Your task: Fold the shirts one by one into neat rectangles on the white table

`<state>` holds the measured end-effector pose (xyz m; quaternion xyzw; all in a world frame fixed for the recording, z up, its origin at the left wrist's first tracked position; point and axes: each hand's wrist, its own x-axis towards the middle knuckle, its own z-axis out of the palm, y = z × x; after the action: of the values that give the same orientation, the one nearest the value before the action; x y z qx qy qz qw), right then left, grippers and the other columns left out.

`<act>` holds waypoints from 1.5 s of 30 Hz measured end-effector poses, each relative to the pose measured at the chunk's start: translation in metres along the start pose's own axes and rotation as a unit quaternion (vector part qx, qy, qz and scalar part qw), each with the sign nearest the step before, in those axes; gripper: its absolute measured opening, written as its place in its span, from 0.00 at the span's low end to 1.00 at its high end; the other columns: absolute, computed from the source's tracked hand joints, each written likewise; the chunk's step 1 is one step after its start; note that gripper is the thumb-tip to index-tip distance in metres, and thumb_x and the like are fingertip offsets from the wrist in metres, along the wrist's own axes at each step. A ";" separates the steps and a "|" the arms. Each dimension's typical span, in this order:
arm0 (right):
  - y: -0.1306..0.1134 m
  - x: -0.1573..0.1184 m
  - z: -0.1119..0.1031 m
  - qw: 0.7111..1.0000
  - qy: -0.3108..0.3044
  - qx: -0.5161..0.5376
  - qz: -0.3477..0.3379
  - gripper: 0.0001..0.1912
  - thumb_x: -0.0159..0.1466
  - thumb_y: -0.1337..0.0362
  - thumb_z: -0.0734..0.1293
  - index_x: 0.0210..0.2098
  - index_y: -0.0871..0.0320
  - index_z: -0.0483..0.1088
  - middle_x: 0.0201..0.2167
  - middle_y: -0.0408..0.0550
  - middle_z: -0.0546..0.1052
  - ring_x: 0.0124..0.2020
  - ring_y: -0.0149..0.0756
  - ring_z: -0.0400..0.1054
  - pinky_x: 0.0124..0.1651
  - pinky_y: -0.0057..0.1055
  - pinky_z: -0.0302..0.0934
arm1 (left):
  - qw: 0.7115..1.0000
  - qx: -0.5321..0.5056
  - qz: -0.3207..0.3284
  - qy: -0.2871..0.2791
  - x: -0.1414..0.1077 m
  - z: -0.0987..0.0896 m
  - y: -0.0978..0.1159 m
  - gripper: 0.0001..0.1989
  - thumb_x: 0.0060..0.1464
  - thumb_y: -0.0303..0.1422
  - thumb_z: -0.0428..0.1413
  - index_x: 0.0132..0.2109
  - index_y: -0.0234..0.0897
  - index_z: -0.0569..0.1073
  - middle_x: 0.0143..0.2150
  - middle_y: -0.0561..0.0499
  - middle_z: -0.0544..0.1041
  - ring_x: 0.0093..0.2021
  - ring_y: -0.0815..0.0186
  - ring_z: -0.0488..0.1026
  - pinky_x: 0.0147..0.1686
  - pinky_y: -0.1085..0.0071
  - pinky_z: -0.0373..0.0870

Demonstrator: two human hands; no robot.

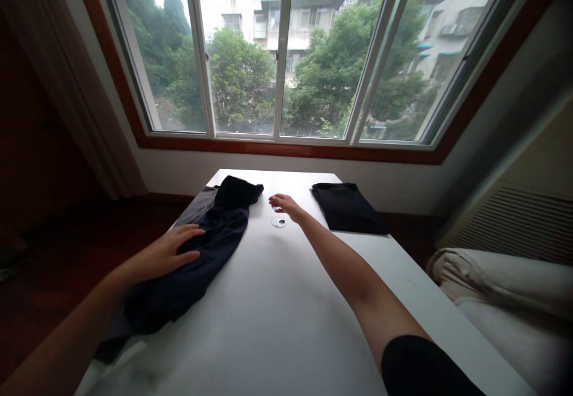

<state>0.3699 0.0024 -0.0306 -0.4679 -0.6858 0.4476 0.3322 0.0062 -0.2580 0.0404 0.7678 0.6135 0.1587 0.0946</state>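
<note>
Here's the left hand (176,249), fingers spread loose over the dark garment (225,229) on the worktop's (277,300) left, and the right hand (286,203), fingers slackly curled and free, between it and the folded black cloth (351,208).

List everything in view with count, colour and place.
Clothing pile: one, navy, black, grey, table's left
Folded cloth: one, black, table's right
Round fitting: one, pale, tabletop
Table: one, white, centre
Window: one, white, ahead
Trees: several, green, outside
Buildings: some, pale, outside
Curtain: one, brownish, left
Fabric bundle: one, cream, right
Slatted panel: one, beige, right
Wall: one, white, ahead
Floor: one, brown, below
Left hand: one, over clothing pile
Right hand: one, above table
Sleeve: one, black, right arm
</note>
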 end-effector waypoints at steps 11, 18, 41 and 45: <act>0.120 -0.052 -0.119 0.812 0.303 -0.483 0.123 0.31 0.68 0.55 0.69 0.67 0.57 0.64 0.65 0.65 0.65 0.64 0.53 0.60 0.63 0.44 0.54 | 0.969 0.066 0.179 -0.159 0.033 0.130 0.004 0.30 0.64 0.41 0.58 0.71 0.50 0.67 0.77 0.45 0.57 0.77 0.45 0.50 0.73 0.41 0.45; 0.142 -0.044 -0.165 0.853 0.310 -0.398 0.137 0.14 0.68 0.62 0.64 0.49 0.55 0.76 0.50 0.57 0.78 0.51 0.47 0.70 0.53 0.37 0.60 | 0.969 0.200 0.139 -0.039 0.098 0.140 -0.018 0.25 0.67 0.42 0.53 0.67 0.46 0.72 0.76 0.42 0.59 0.78 0.44 0.45 0.73 0.38 0.35; 0.149 -0.105 -0.171 0.887 0.225 -0.403 0.008 0.09 0.69 0.60 0.64 0.41 0.56 0.75 0.41 0.50 0.78 0.42 0.38 0.70 0.46 0.29 0.59 | 0.957 0.102 -0.267 0.044 0.169 0.121 -0.136 0.37 0.68 0.51 0.40 0.75 0.35 0.58 0.71 0.32 0.66 0.65 0.35 0.67 0.61 0.37 0.61; 0.141 -0.092 -0.153 0.852 0.260 -0.452 0.048 0.18 0.69 0.54 0.68 0.55 0.55 0.73 0.52 0.55 0.74 0.52 0.45 0.67 0.52 0.34 0.58 | 0.955 0.072 -0.287 0.030 0.175 0.116 -0.140 0.38 0.66 0.54 0.40 0.71 0.33 0.64 0.67 0.30 0.71 0.64 0.35 0.69 0.57 0.44 0.67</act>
<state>0.5834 -0.0150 -0.1061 -0.6984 -0.6774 -0.0347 0.2284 -0.0450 -0.0496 -0.0931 0.5590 0.8204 0.1032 0.0619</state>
